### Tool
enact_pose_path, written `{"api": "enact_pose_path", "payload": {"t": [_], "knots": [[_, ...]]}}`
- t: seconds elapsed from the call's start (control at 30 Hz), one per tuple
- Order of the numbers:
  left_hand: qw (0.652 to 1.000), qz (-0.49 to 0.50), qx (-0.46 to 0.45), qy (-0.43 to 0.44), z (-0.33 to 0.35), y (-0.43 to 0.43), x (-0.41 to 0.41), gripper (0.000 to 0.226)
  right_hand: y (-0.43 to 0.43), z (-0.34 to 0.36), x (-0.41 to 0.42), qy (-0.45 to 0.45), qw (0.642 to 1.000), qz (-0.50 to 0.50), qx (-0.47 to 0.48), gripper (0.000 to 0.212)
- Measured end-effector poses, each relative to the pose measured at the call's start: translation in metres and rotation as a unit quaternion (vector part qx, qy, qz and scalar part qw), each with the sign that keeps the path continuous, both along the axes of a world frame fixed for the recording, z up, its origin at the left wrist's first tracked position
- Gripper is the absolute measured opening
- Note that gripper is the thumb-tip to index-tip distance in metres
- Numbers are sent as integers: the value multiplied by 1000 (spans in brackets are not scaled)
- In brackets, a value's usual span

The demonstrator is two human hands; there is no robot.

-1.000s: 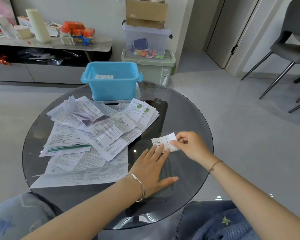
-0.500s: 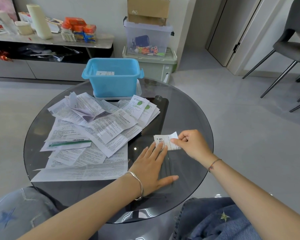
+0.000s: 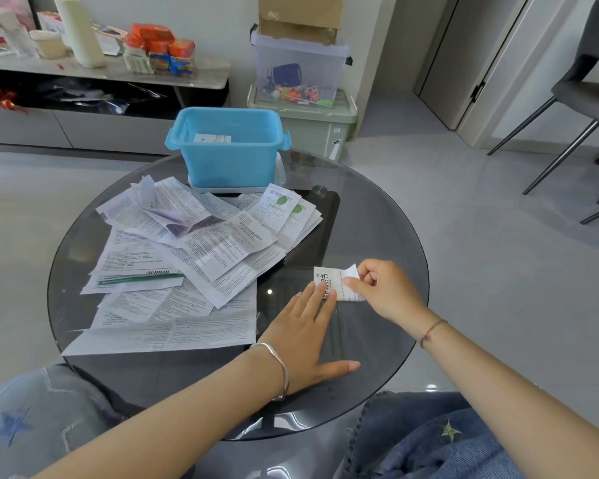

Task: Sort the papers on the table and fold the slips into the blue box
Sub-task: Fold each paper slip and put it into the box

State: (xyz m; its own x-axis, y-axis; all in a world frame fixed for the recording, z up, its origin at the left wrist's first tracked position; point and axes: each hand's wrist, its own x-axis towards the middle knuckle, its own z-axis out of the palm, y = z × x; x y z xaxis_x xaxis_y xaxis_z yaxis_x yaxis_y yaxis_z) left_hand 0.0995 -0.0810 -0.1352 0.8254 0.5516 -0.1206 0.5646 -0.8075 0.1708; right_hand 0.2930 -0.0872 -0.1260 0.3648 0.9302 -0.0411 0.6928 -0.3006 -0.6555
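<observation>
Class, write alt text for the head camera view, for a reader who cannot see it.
At a round glass table, a person's left hand presses a printed slip flat while the right hand pinches its raised edge. A pile of printed papers lies to the left, an open blue box behind it.

Bright, soft daylight is filling the room. The dark glass table [image 3: 377, 216] is showing white glare spots near its front rim. The wide lens is bending the door [image 3: 464, 46] at the edge.
</observation>
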Motion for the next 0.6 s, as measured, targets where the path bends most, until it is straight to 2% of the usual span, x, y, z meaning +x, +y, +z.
{"api": "enact_pose_path", "payload": {"t": [0.23, 0.37, 0.47, 0.53, 0.6], "knots": [[1000, 13, -15, 1, 12, 3, 0, 97, 0, 3, -5, -3, 1000, -7, 3, 27], [1000, 14, -13, 7, 17, 4, 0, 95, -6, 4, -8, -29, 999, -7, 21, 20], [1000, 13, -15, 12, 20, 7, 2, 93, -20, 6, -13, -123, 988, 10, 92, 21], [1000, 6, -14, 19, 22, 8, 2, 92, -29, 6, -11, -240, 952, 63, 177, 27], [1000, 0, 1, 25, 24, 6, 2, 92, -38, 3, -7, -329, 903, 141, 237, 21]]}}
